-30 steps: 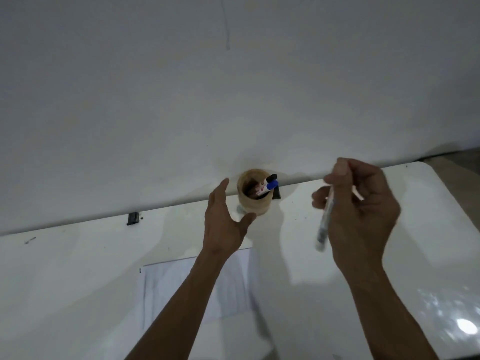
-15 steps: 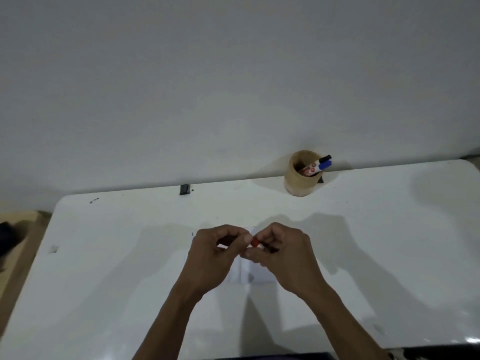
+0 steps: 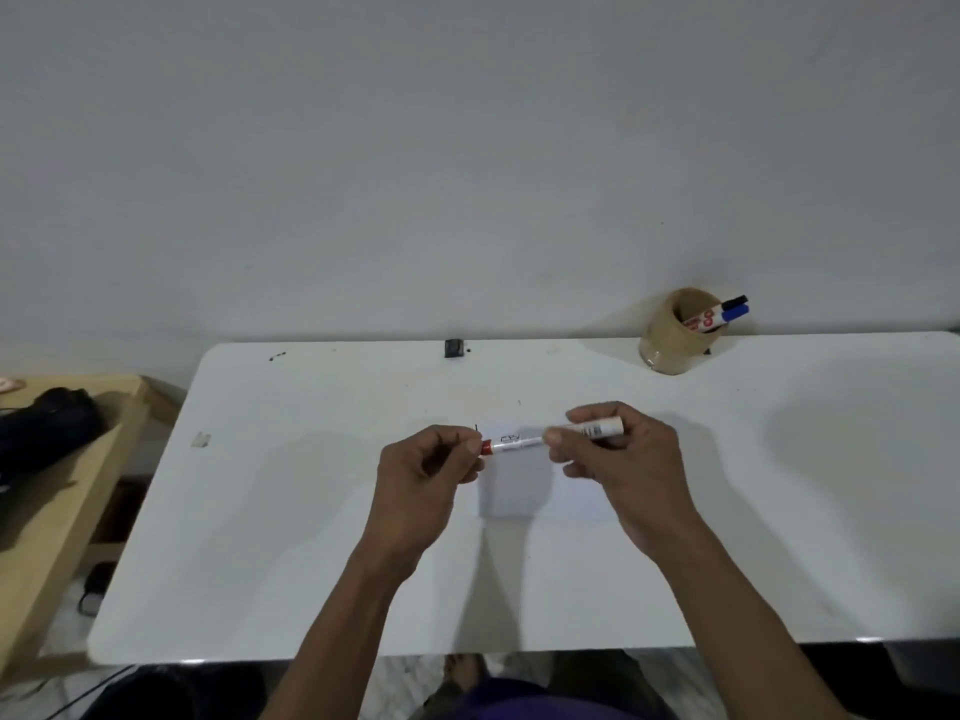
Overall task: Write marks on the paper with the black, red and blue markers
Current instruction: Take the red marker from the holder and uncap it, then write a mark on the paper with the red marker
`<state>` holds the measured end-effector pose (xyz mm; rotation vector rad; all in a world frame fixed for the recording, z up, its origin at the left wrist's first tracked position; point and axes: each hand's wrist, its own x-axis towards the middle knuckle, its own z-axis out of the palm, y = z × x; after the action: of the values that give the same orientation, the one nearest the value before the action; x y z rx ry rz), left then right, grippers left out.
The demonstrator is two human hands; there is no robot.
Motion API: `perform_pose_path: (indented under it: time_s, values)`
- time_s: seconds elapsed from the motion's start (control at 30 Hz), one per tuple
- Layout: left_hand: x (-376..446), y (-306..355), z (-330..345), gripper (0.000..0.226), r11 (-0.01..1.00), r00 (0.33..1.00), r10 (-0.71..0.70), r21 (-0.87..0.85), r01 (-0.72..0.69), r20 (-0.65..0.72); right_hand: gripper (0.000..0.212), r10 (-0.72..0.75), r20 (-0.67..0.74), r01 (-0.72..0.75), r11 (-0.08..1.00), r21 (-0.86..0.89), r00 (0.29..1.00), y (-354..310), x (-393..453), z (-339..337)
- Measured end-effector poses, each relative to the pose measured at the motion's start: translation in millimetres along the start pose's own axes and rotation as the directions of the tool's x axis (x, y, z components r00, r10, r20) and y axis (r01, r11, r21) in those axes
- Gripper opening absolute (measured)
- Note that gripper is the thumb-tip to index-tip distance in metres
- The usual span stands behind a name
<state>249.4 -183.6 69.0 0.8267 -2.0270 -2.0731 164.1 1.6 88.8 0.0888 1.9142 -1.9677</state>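
The white desk (image 3: 779, 511) carried everything, its far edge set against a plain wall. The sheet of paper (image 3: 519, 491) lay flat near the middle of the desk, partly covered by the hands held above it; a thin sheet like that would be light and limp and would likely slide on the smooth top unless pinned by a palm at one edge. Near the far edge, toward the right corner, stood a tan cup (image 3: 670, 335) with the black marker (image 3: 736, 301) and the blue marker (image 3: 735, 313) leaning in it, caps upward.

The right hand (image 3: 623, 459) held the red marker (image 3: 545, 439) level above the paper, its fingers (image 3: 558, 438) clenched around the white barrel. The left hand (image 3: 426, 470) was closed on the red cap end, the fingertips pinching it; only a narrow red band showed beside them. Whether the cap had begun to separate could not be determined.

Judged from its appearance, the marker was a light, rigid plastic tube with a smooth and somewhat slippery barrel. The sound hold would be around the mid-barrel for pulling the cap, then nearer the tip for writing. The cap probably seated by friction, so a straight axial pull would suit it better than bending.
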Motion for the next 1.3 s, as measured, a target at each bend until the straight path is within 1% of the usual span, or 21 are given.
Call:
perform_pose_path:
  time_s: [0.07, 0.13, 0.17, 0.23, 0.3, 0.37, 0.43, 0.5, 0.6, 0.63, 0.73, 0.8, 0.83, 0.9, 0.97, 1.1, 1.3]
  values:
    - [0.0, 0.0, -3.3, 0.005, 0.996, 0.998, 0.052, 0.076, -0.054, 0.022, 0.020, 0.063, -0.055, -0.052, 0.983, 0.179, 0.997, 3.0, -2.0, 16.4]
    - [0.7, -1.4, -4.9, 0.012, 0.989, 0.996, 0.085, 0.117, -0.087, 0.016, 0.017, 0.120, -0.068, -0.098, 0.958, 0.268, 0.990, 7.4, -3.5, 30.6]
    - [1.7, -2.1, -5.0, 0.015, 0.984, 0.995, 0.102, 0.143, -0.102, 0.011, 0.016, 0.134, -0.059, -0.114, 0.958, 0.263, 0.989, 10.1, -4.1, 36.6]
    - [3.9, -3.4, -4.4, 0.016, 0.967, 0.989, 0.144, 0.210, -0.145, 0.022, 0.015, 0.138, -0.019, -0.132, 0.972, 0.193, 0.990, 15.8, -4.8, 46.4]
    - [6.7, -5.1, -3.6, 0.013, 0.950, 0.984, 0.175, 0.256, -0.178, 0.038, 0.019, 0.138, 0.002, -0.137, 0.980, 0.147, 0.990, 22.3, -2.2, 51.8]
    - [10.0, -5.8, -2.8, 0.009, 0.937, 0.981, 0.187, 0.291, -0.193, 0.048, 0.023, 0.145, 0.005, -0.144, 0.980, 0.140, 0.989, 26.8, 3.9, 51.9]
    - [13.2, -4.6, -1.3, 0.007, 0.931, 0.985, 0.163, 0.322, -0.174, 0.062, 0.024, 0.159, 0.024, -0.161, 0.979, 0.127, 0.987, 29.6, 11.7, 49.0]
    - [17.6, -3.8, -1.2, 0.008, 0.938, 0.992, 0.110, 0.324, -0.125, 0.064, 0.021, 0.170, 0.044, -0.175, 0.975, 0.141, 0.984, 30.4, 20.5, 43.5]
    - [28.4, -7.7, -7.4, 0.015, 0.935, 0.999, 0.038, 0.353, -0.043, 0.021, 0.016, 0.167, 0.007, -0.165, 0.966, 0.199, 0.986, 27.1, 38.2, 29.1]
    - [34.2, -10.2, -10.2, 0.014, 0.919, 1.000, 0.027, 0.393, -0.027, 0.005, 0.015, 0.164, -0.010, -0.158, 0.965, 0.208, 0.986, 25.4, 44.3, 23.2]
    - [57.8, -19.8, -14.4, 0.007, 0.829, 0.998, 0.048, 0.559, -0.011, -0.050, 0.018, 0.157, -0.035, -0.149, 0.973, 0.177, 0.987, 24.2, 59.8, 8.3]
    - [78.3, -25.8, -12.2, 0.010, 0.781, 0.992, 0.076, 0.625, 0.006, -0.105, 0.022, 0.160, -0.042, -0.153, 0.977, 0.146, 0.986, 26.9, 66.3, 2.5]
    - [89.0, -28.7, -10.4, 0.012, 0.742, 0.988, 0.099, 0.671, 0.005, -0.117, 0.022, 0.164, -0.046, -0.157, 0.978, 0.136, 0.985, 28.8, 68.5, 0.8]
    - [108.6, -32.9, -5.7, 0.013, 0.662, 0.986, 0.120, 0.750, 0.005, -0.112, 0.020, 0.174, -0.050, -0.167, 0.978, 0.122, 0.983, 32.4, 71.6, -1.3]
    - [123.4, -35.7, -1.5, 0.013, 0.613, 0.990, 0.107, 0.790, 0.010, -0.096, 0.017, 0.185, -0.049, -0.178, 0.977, 0.118, 0.982, 35.2, 73.0, -3.0]
    - [136.3, -38.9, 3.6, 0.014, 0.557, 0.992, 0.109, 0.831, -0.003, -0.070, 0.015, 0.192, -0.046, -0.186, 0.976, 0.111, 0.980, 38.7, 74.6, -5.2]
    - [140.2, -42.1, 3.0, 0.015, 0.545, 0.996, 0.064, 0.838, 0.013, -0.057, 0.014, 0.192, -0.057, -0.186, 0.978, 0.096, 0.980, 41.1, 75.0, -6.8]
